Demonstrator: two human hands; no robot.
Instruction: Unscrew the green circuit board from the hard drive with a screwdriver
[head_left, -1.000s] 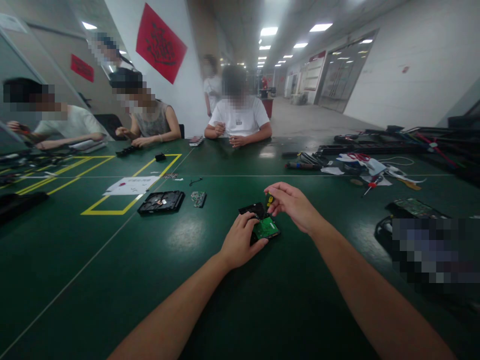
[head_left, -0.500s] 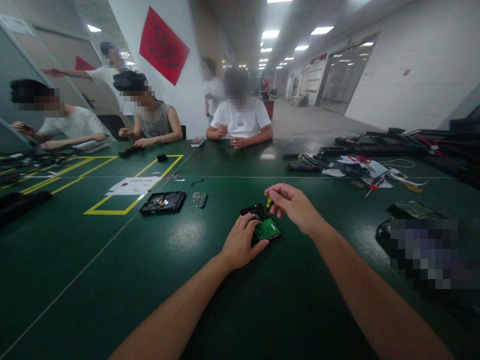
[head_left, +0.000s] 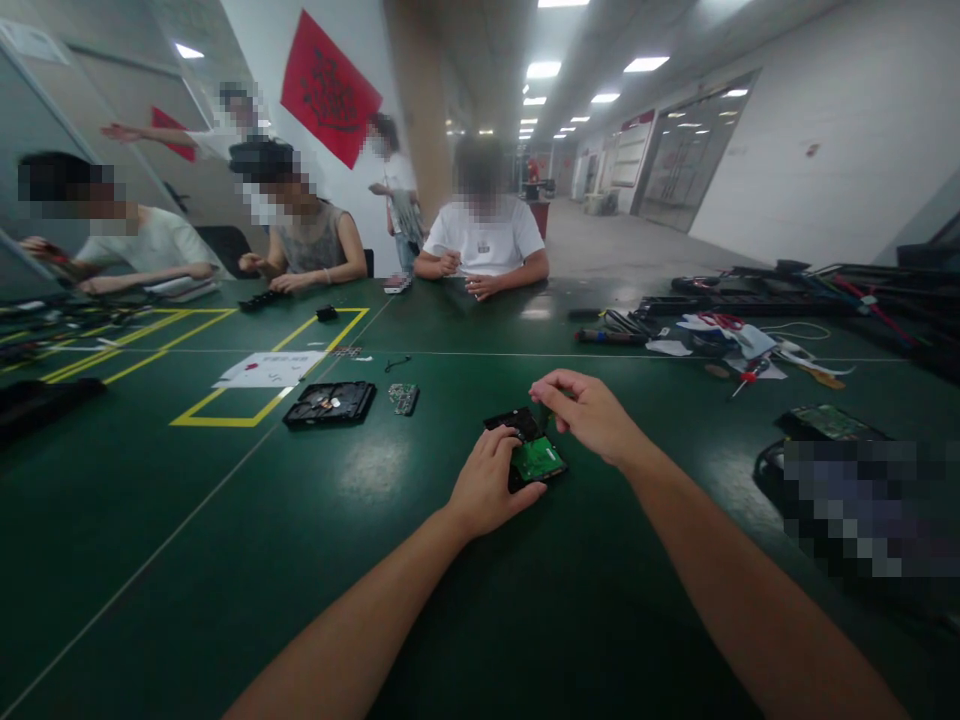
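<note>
A black hard drive (head_left: 517, 418) with a green circuit board (head_left: 540, 458) lies on the table in front of me. My left hand (head_left: 486, 482) grips it, fingers over its left part and thumb along the near edge. Above the drive's far right side, my right hand (head_left: 589, 415) is closed in a pinch around a small screwdriver (head_left: 543, 413). Its yellow handle, seen a moment earlier, is now largely hidden by the fingers, and I cannot make out where its tip sits.
Left of the drive lie a loose circuit board (head_left: 404, 399) and a black drive casing (head_left: 330, 404). A paper sheet (head_left: 270, 369) sits by yellow tape lines. Screwdrivers (head_left: 611, 337), cables and scraps lie at right. Several people sit or stand across the green table (head_left: 225, 560).
My right fingers have shifted around the screwdriver, covering its yellow handle. My left hand stays on the drive. In the background, a standing person has moved left.
</note>
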